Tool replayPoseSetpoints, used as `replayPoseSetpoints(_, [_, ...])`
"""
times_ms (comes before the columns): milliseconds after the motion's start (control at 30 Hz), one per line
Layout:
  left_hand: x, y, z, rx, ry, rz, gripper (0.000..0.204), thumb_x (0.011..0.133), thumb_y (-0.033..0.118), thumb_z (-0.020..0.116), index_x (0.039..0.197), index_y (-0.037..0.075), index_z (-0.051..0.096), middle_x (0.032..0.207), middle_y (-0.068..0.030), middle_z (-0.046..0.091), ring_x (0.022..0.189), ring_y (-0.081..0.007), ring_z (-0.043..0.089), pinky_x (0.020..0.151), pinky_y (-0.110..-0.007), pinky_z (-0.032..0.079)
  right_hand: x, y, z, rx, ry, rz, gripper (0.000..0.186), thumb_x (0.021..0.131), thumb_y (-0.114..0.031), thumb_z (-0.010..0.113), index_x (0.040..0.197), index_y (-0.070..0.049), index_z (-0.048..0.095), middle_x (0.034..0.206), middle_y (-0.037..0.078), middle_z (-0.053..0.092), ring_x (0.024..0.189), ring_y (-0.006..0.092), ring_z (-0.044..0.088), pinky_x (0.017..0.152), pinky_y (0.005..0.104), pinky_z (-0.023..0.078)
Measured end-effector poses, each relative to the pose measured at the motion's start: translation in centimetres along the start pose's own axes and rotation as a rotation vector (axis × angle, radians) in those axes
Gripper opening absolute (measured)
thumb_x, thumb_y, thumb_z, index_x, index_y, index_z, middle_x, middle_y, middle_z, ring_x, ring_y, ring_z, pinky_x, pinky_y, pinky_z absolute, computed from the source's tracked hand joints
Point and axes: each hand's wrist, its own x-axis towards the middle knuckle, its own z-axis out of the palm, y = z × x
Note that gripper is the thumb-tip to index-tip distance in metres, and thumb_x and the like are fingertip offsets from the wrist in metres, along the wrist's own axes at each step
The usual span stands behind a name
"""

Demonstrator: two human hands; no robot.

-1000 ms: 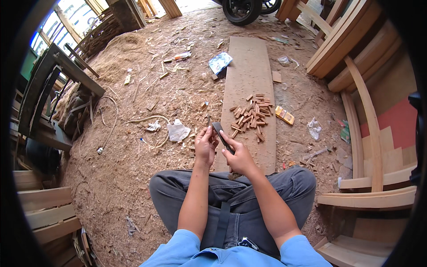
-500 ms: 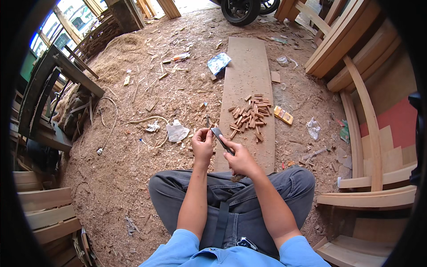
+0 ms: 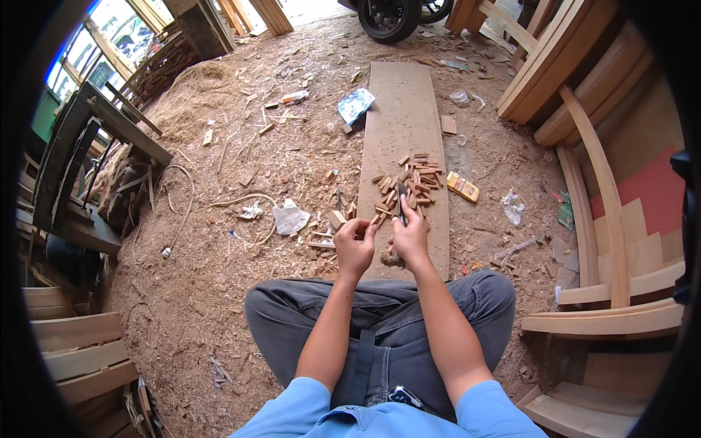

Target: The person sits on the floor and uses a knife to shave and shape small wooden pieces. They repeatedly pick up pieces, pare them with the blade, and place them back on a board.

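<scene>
My right hand (image 3: 410, 237) is closed round a chisel (image 3: 401, 196) with a dark flat blade, its tip pointing away from me over the heap. The brown butt of its handle shows below the hand. My left hand (image 3: 355, 247) is closed in a pinch at the near left edge of the heap, with a small wooden peg (image 3: 375, 218) at the fingertips. Beyond both hands lies the heap of small brown wooden pegs (image 3: 423, 175), on a long flat board (image 3: 400, 95). A pale wood block (image 3: 336, 219) sits just left of my left hand.
Shavings and scraps cover the floor (image 3: 190, 248). A yellow packet (image 3: 462, 187) lies right of the board, a blue-white packet (image 3: 355, 106) at its left edge. A white rag (image 3: 290, 217) and a cord (image 3: 241, 197) lie at left. Timber frames (image 3: 606, 190) stand at right.
Both hands have moved right and away from me, to the heap. The chisel has left the left fingertips and swung upright over the pegs. The pale block by my left hand has come into sight.
</scene>
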Motion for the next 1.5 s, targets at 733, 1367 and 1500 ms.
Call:
replayPoseSetpoints(733, [2.1, -3.9, -1.5, -0.046, 0.291, -0.029, 0.007, 0.084, 0.003, 0.072, 0.086, -0.002, 0.069, 0.076, -0.0068, 0.067, 0.063, -0.0139, 0.063, 0.059, -0.028, 0.049, -3.5, -0.7, 1.0, -0.069, -0.552, 0.156, 0.061, 0.093, -0.005, 0.054, 0.151, -0.019, 0.041, 0.061, 0.002, 0.053, 0.044, 0.0101, 0.051, 0.039, 0.0288, 0.048])
replayPoseSetpoints(1367, [1.9, -2.2, -2.2, -0.448, 0.125, -0.259, 0.012, 0.092, 0.012, 0.070, 0.094, 0.000, 0.070, 0.075, 0.0002, 0.066, 0.062, -0.0037, 0.056, 0.056, -0.020, 0.042, 0.1, 1.2, -1.1, 0.223, -0.178, 0.022, 0.061, 0.095, -0.003, 0.055, 0.152, -0.012, 0.037, 0.076, 0.004, 0.058, 0.051, 0.0111, 0.055, 0.040, 0.0299, 0.051])
replayPoseSetpoints(1500, [2.0, -3.1, -2.8, -0.673, 0.148, -0.418, 0.014, 0.093, 0.012, 0.070, 0.100, 0.000, 0.067, 0.083, -0.0032, 0.068, 0.067, -0.0070, 0.060, 0.060, -0.021, 0.047, -1.9, 0.8, 1.0, 0.119, -0.360, 0.031, 0.060, 0.095, -0.006, 0.057, 0.151, -0.019, 0.040, 0.071, 0.002, 0.057, 0.051, 0.0110, 0.054, 0.040, 0.0302, 0.051])
